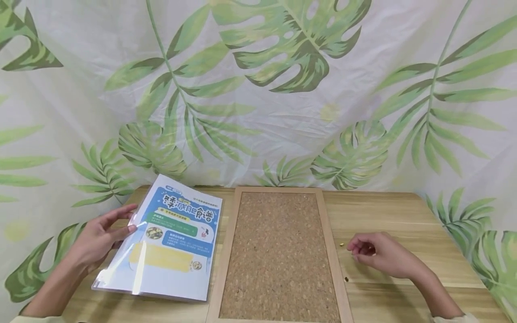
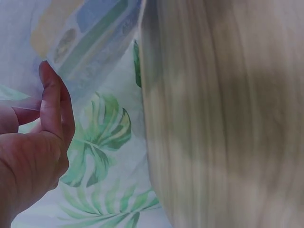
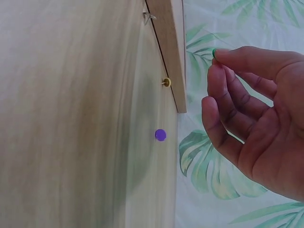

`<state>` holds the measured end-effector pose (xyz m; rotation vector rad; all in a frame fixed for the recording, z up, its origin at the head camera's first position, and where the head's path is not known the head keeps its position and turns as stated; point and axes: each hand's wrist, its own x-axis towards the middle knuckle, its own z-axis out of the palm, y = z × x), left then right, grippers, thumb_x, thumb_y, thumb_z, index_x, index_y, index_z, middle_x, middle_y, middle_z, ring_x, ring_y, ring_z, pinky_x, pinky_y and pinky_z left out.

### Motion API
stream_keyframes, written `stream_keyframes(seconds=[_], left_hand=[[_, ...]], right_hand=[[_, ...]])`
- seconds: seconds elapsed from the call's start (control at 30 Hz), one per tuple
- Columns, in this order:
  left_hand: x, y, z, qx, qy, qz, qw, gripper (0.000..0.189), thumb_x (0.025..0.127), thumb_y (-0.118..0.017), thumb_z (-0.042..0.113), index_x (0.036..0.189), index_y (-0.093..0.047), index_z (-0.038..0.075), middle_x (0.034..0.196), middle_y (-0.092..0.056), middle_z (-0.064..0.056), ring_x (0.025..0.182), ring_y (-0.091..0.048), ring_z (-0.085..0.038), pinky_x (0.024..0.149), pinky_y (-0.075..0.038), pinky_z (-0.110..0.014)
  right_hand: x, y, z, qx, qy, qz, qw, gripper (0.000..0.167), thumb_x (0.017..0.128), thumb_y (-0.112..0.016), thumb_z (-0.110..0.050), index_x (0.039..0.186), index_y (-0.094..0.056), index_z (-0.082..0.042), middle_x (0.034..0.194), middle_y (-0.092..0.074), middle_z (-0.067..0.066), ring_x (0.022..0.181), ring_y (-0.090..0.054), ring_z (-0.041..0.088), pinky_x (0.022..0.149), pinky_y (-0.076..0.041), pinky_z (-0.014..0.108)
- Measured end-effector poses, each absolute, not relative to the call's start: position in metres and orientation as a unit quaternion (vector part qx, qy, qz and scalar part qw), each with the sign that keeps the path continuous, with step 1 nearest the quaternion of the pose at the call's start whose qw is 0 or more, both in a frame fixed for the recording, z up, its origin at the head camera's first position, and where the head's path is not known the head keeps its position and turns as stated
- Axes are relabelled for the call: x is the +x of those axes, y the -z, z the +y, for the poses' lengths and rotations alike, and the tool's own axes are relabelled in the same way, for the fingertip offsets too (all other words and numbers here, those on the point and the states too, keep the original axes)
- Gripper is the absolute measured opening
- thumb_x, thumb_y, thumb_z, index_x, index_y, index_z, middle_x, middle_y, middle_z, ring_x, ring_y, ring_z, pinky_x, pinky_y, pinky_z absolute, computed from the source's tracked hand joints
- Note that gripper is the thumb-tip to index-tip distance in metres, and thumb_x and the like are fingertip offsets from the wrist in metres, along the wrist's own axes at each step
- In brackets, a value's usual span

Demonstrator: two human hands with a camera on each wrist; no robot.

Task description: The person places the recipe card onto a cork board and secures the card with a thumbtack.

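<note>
My left hand [image 1: 97, 237] grips the left edge of a printed sheet in a clear plastic sleeve [image 1: 169, 285], with blue, green and yellow blocks, tilted beside the corkboard [image 1: 278, 260]. In the left wrist view, the thumb and fingers pinch the sleeve's edge. My right hand [image 1: 385, 255] is over the table right of the board. The right wrist view shows its thumb and forefinger pinching a small green-headed thumbtack [image 3: 214, 53], mostly hidden by the fingertips. Near the board's edge lie a gold thumbtack [image 3: 166, 82] and a purple-headed thumbtack [image 3: 160, 135].
The wooden table [image 1: 404, 296] bears the framed board at its middle. A small silvery metal piece [image 3: 148, 18] is by the board's frame in the right wrist view. Behind the table hangs a leaf-patterned cloth [image 1: 282, 125].
</note>
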<state>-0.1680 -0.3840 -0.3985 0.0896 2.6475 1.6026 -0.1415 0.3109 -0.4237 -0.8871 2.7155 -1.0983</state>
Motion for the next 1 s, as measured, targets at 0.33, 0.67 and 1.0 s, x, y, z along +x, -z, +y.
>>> stream_keyframes(seconds=[0.33, 0.67, 1.0], left_hand=[[-0.171, 0.384, -0.369, 0.047, -0.599, 0.799, 0.01, 0.067, 0.105, -0.069, 0.007, 0.166, -0.043, 0.021, 0.129, -0.054, 0.016, 0.087, -0.077, -0.011, 0.064, -0.067, -0.028], [-0.176, 0.386, -0.321, 0.075, -0.676, 0.733, 0.009, 0.063, 0.103, -0.069, 0.0, 0.16, -0.05, 0.016, 0.127, -0.055, 0.006, 0.086, -0.076, -0.01, 0.06, -0.064, -0.024], [-0.184, 0.397, -0.266, 0.052, -0.689, 0.722, 0.036, 0.07, 0.102, -0.068, -0.001, 0.165, -0.038, 0.004, 0.13, -0.049, 0.0, 0.091, -0.075, -0.011, 0.067, -0.066, -0.024]], right_hand=[[-0.144, 0.419, 0.304, -0.281, 0.356, 0.89, 0.04, 0.009, 0.096, -0.077, -0.006, 0.104, -0.076, -0.01, 0.089, -0.073, -0.008, 0.08, -0.063, -0.003, 0.065, -0.058, 0.02], [-0.147, 0.414, 0.299, -0.279, 0.354, 0.89, 0.059, 0.007, 0.099, -0.076, -0.011, 0.106, -0.075, -0.01, 0.091, -0.073, -0.007, 0.082, -0.065, -0.001, 0.069, -0.06, 0.021], [-0.149, 0.41, 0.292, -0.278, 0.363, 0.887, 0.061, 0.007, 0.1, -0.076, -0.011, 0.107, -0.075, -0.011, 0.093, -0.075, -0.002, 0.083, -0.066, 0.001, 0.071, -0.061, 0.022]])
